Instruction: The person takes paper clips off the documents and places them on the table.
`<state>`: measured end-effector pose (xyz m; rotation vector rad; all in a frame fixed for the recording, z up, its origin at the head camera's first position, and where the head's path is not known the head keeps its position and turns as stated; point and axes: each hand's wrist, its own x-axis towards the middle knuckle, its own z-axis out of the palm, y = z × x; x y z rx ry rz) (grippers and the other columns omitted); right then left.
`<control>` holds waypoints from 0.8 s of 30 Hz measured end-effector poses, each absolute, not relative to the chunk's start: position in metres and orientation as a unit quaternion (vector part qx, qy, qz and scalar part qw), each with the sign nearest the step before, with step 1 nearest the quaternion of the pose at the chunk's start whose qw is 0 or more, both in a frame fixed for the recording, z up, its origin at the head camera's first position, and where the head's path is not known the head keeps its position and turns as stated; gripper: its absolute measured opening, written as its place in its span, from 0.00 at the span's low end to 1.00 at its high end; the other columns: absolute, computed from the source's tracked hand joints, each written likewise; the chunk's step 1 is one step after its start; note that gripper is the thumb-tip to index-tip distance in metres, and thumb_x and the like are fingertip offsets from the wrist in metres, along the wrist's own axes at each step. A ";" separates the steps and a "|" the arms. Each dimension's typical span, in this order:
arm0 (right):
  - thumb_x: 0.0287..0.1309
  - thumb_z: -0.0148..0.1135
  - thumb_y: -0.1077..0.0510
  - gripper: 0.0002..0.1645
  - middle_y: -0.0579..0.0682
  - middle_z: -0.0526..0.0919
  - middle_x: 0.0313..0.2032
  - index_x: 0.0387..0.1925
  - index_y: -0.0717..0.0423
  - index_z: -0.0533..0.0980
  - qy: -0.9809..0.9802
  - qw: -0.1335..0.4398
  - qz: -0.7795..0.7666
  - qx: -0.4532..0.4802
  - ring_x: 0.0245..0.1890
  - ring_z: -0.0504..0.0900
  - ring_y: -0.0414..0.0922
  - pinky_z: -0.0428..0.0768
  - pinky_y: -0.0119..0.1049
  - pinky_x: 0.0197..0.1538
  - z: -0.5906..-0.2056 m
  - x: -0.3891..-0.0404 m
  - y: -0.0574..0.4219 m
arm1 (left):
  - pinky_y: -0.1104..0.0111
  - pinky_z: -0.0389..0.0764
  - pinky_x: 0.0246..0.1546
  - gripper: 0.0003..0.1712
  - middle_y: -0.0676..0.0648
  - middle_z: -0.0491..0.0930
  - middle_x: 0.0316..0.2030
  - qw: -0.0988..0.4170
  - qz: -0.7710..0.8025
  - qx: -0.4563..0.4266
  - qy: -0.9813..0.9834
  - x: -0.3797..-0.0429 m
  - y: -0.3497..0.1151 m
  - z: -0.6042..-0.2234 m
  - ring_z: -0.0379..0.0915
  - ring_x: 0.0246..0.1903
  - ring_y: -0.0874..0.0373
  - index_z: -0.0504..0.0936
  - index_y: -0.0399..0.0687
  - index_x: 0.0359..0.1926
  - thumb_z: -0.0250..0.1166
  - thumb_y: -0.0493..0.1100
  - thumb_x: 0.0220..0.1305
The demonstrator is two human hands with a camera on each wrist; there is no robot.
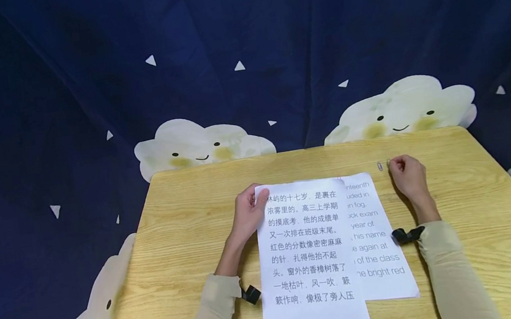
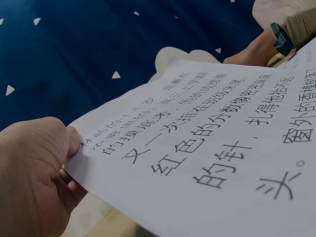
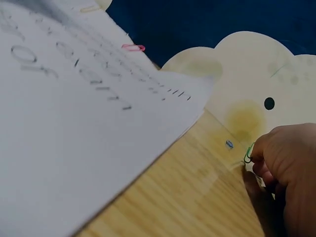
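Observation:
My left hand (image 1: 248, 208) pinches the upper left corner of a white sheet with large printed Chinese text (image 1: 307, 254), thumb on top. That sheet is raised and tilted in the left wrist view, its print (image 2: 197, 143) facing up. Beneath it, to the right, lies a sheet printed in English (image 1: 379, 250), partly covered. Between thumb and fingertips, my right hand (image 1: 409, 178) holds a green paper clip (image 3: 249, 153) near the table's far side. A blue paper clip (image 3: 229, 144) lies on the table just left of these fingers.
On the English sheet's top edge sit a pink paper clip (image 3: 133, 48) and a yellowish one (image 3: 90, 9). The wooden table (image 1: 181, 216) ends at a dark blue curtain (image 1: 202, 38) with pale clouds. A dark device is strapped to each wrist.

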<state>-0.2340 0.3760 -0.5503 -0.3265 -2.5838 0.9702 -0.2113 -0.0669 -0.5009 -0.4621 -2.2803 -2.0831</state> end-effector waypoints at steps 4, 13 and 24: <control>0.75 0.51 0.58 0.18 0.63 0.79 0.35 0.41 0.71 0.79 -0.914 0.191 0.338 -0.117 0.35 0.74 0.55 0.68 0.41 0.41 -0.553 -0.236 0.377 | 0.72 0.77 0.19 0.12 0.33 0.85 0.30 0.011 -0.665 -0.145 -0.732 -0.213 -0.068 -0.504 0.79 0.20 0.54 0.85 0.32 0.46 0.60 0.38 0.78; 0.73 0.51 0.59 0.17 0.64 0.76 0.36 0.41 0.72 0.78 -0.912 0.198 0.332 -0.139 0.41 0.75 0.62 0.70 0.52 0.46 -0.556 -0.238 0.377 | 0.71 0.79 0.21 0.11 0.38 0.86 0.30 0.016 -0.658 -0.149 -0.738 -0.216 -0.072 -0.506 0.80 0.21 0.57 0.85 0.34 0.46 0.60 0.39 0.78; 0.73 0.48 0.59 0.17 0.64 0.74 0.38 0.44 0.72 0.76 -0.910 0.186 0.334 -0.159 0.42 0.72 0.61 0.68 0.51 0.45 -0.556 -0.239 0.373 | 0.72 0.77 0.21 0.12 0.34 0.86 0.29 0.034 -0.658 -0.124 -0.742 -0.224 -0.091 -0.506 0.79 0.20 0.57 0.85 0.31 0.46 0.61 0.39 0.78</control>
